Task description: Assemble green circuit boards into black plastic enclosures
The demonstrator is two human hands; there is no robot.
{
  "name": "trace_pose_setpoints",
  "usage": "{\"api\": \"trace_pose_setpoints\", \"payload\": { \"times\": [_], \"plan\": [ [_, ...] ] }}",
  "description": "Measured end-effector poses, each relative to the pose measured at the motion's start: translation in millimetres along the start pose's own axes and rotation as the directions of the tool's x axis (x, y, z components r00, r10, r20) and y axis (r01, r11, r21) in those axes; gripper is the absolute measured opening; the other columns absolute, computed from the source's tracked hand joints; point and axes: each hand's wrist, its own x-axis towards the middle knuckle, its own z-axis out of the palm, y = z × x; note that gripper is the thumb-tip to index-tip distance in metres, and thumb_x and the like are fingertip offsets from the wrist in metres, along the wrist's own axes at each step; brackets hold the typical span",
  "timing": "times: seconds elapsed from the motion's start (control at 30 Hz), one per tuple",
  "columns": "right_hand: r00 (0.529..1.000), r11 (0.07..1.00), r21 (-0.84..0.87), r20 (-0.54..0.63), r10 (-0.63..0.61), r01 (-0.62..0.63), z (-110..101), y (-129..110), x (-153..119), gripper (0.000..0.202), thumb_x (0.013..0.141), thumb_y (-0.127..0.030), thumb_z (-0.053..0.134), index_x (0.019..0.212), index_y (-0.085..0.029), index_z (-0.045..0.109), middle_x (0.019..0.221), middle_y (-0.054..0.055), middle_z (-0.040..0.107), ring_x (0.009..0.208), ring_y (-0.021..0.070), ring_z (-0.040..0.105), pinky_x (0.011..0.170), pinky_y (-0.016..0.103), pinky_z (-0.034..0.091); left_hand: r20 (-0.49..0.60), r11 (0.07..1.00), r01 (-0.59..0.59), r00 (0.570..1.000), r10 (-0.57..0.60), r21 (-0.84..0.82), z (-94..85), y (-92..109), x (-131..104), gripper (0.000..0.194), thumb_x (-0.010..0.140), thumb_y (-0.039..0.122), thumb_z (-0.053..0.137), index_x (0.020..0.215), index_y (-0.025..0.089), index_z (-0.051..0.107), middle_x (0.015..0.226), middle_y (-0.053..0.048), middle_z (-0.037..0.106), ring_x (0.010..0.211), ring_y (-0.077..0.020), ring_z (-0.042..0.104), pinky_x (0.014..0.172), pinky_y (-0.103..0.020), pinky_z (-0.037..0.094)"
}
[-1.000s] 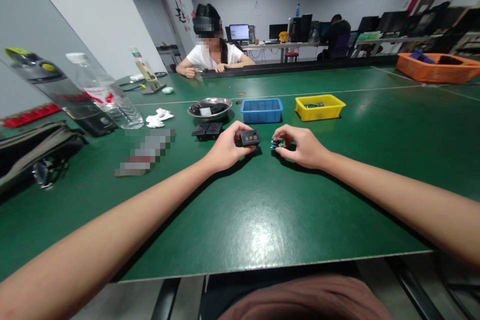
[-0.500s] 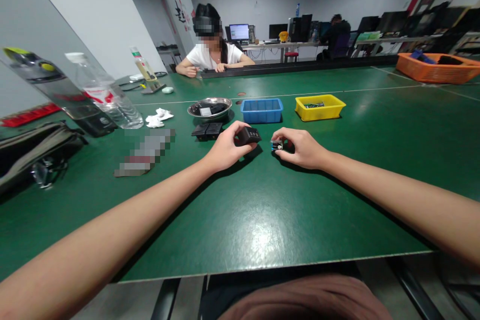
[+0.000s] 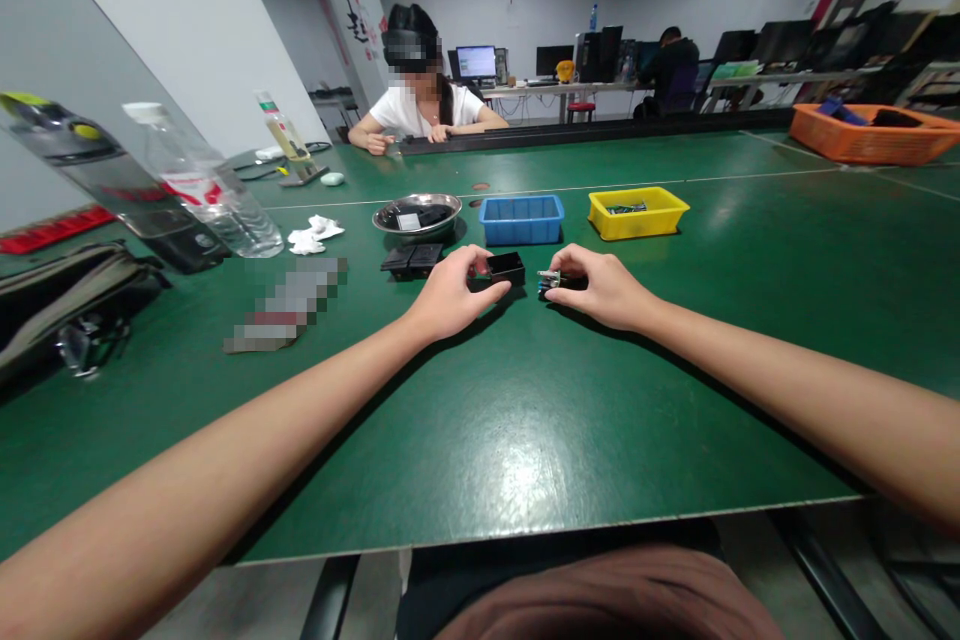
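Note:
My left hand (image 3: pixel 454 296) grips a small black plastic case (image 3: pixel 506 268), its open hollow side now turned up toward me. Facing it across a narrow gap, my right hand (image 3: pixel 600 288) pinches a small circuit board (image 3: pixel 550 280) with metal and blue parts on it; my fingers cover some of the board. Left of my left hand lie several black cases (image 3: pixel 411 261) side by side. Behind the hands stand a steel bowl (image 3: pixel 382 220) with black pieces in it, a blue tray (image 3: pixel 521 232) and a yellow tray (image 3: pixel 639 223) holding small parts.
Crumpled tissue (image 3: pixel 306 242), a water bottle (image 3: pixel 217 195), a dark drinking bottle (image 3: pixel 142 210) and a bag (image 3: pixel 67 305) are on the left of the green table (image 3: pixel 525 440). An orange basket (image 3: pixel 855 142) stands far right. Another person (image 3: pixel 427 105) sits across the table.
The black case in my left hand has turned from its closed face with small marks to its open side. My right hand has tilted the circuit board slightly.

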Motion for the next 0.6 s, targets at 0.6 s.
{"api": "trace_pose_setpoints", "payload": {
  "times": [0.6],
  "plan": [
    [0.999,0.962,-0.273,-0.033,0.019,-0.027,-5.0,10.0,5.4,0.022,0.072,-0.034,0.085,0.084,-0.019,0.075,0.093,0.008,0.077,0.091,0.0263,0.067,0.084,0.038,0.050,0.158,0.990,-0.091,0.985,0.074,0.103,1.5,-5.7,0.9,0.032,0.083,0.044,0.065,0.102,0.018,0.061,0.096,-0.008,0.065,0.089,-0.0256,0.062,0.085,-0.042,0.050]
  ]
}}
